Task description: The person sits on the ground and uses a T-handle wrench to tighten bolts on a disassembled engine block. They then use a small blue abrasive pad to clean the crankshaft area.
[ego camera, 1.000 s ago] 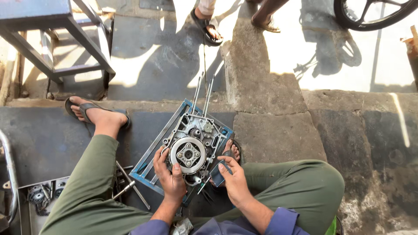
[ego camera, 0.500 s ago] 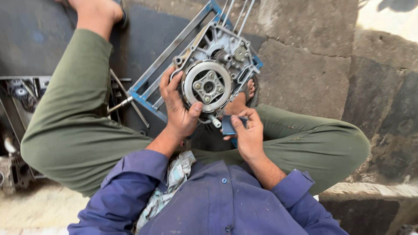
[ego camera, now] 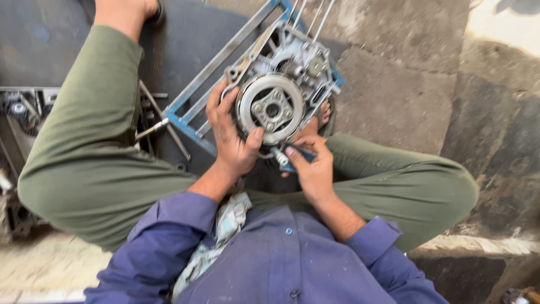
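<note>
Just above centre frame, our left hand [ego camera: 233,143] wraps its fingers round the left rim of the round clutch assembly [ego camera: 271,110] on the engine casing [ego camera: 292,73]; directly below it, our right hand [ego camera: 312,169] pinches a small tool [ego camera: 279,158], tip pointing up-left.

one head-worn view, looking steeply down and close over the person's own lap and forearms.
</note>
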`<state>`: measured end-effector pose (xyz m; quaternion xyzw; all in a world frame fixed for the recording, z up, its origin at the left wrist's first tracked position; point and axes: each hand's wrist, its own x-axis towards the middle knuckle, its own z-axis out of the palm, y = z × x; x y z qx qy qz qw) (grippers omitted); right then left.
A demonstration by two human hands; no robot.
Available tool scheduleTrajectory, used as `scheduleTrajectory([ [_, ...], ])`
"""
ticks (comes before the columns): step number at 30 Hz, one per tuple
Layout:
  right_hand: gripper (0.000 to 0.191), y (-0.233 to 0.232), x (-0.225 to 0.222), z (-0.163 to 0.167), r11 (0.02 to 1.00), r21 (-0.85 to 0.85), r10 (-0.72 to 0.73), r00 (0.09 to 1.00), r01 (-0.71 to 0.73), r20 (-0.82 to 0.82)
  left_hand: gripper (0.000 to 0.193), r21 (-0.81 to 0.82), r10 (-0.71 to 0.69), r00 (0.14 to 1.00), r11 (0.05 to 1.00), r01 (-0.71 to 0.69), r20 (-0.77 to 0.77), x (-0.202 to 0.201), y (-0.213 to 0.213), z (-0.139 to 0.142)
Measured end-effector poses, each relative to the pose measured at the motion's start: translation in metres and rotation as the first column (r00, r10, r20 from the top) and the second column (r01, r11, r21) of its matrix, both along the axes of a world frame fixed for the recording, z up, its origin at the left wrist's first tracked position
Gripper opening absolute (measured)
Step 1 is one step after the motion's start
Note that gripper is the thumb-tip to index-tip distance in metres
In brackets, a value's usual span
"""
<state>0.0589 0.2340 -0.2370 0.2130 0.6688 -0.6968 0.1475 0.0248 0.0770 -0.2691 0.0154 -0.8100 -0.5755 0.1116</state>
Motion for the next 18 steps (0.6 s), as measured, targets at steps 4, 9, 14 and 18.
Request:
scheduleTrajectory([
  [4,0.019,0.004,-0.002,-0.003,0.997,0.071,0.029,0.999,-0.026,-0.042,0.076,0.029,0.022,0.999,0.999,-0.021,-0.031,-0.012,0.005,0.009],
  [9,0.013,0.006,0.002,-0.009,0.969,0.212,0.153,0.983,-0.129,-0.102,0.076,0.019,0.024,0.999,1.000,-0.023,-0.038,-0.022,0.010,0.024],
  [14,0.016,0.010,0.005,-0.014,0.999,0.034,0.029,0.999,-0.028,-0.035,0.076,0.016,0.027,0.998,1.000,-0.026,-0.051,-0.025,0.014,0.034],
  [18,0.015,0.015,0.006,-0.016,0.999,0.047,0.015,0.994,-0.009,-0.111,0.078,-0.012,0.015,0.999,1.000,-0.015,-0.040,-0.024,0.014,0.037],
])
